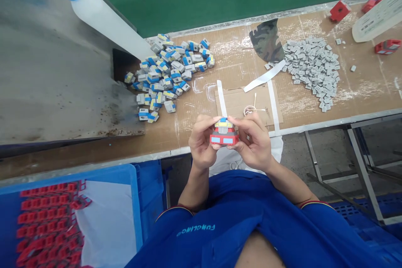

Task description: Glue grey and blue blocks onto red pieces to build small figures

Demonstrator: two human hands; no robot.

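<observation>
Between my two hands, close to my chest, is a small toy robot torso (224, 132), red and grey with pale blue panels and a blue-and-yellow upper piece. My left hand (203, 140) pinches it from the left side, thumb below and fingers at the top. From the other side my right hand (253, 139) grips it the same way. Behind the hands, a cardboard sheet (235, 100) taped to the bench bears cotton swabs (255, 102) and a small round ring (250, 110). A heap of grey, blue and yellow toy pieces (169, 69) lies to the left.
Small grey parts (314, 65) are piled at the right beside a camouflage cloth (268, 42). A white bottle with blue nozzle (106, 21) leans at the left; another bottle (378, 16) is at the right. A blue tray (135, 209) of red pieces (47, 217) sits lower left.
</observation>
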